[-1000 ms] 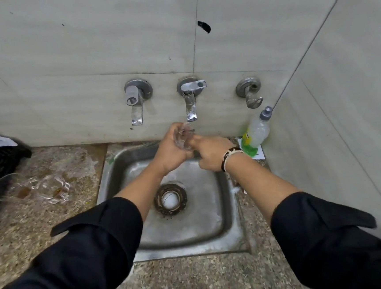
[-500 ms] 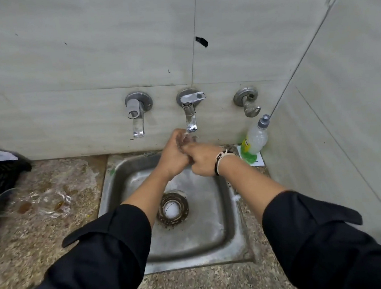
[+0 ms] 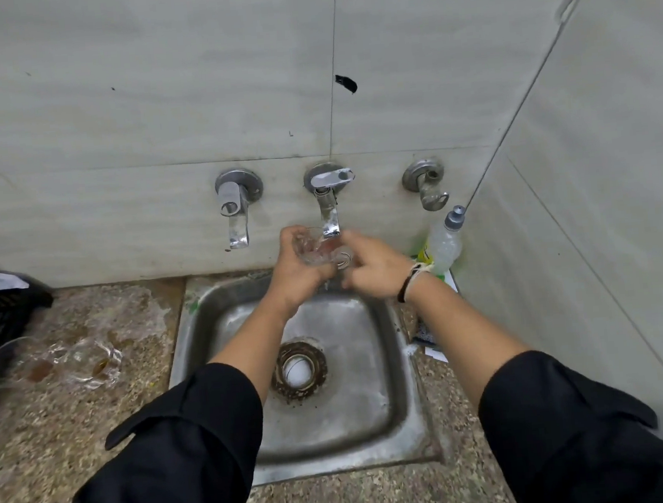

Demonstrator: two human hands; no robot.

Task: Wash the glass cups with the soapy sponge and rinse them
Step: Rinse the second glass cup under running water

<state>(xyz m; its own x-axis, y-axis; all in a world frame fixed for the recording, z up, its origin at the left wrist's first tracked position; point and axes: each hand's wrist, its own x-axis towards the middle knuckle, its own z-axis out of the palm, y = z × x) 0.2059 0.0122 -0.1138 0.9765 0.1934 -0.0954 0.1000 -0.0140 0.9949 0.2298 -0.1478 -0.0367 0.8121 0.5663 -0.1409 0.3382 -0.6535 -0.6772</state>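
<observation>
Over the steel sink [image 3: 397, 382], your left hand [image 3: 293, 272] curls round a glass cup [image 3: 315, 248] right under the middle tap [image 3: 328, 211]. Your right hand [image 3: 377, 267] touches it, fingers blurred, grip unclear. 2 cups [image 3: 51, 362] lie on the counter, left.

Both arms wear black long sleeves, the left sleeve [image 3: 171, 458] and the right sleeve [image 3: 578, 430], pushed up so the forearms are bare. Each sleeve ends in a loose cuff with a pointed flap sticking outward. On the right wrist sit a black band [image 3: 406, 285] and a pale cord [image 3: 419, 271].
</observation>
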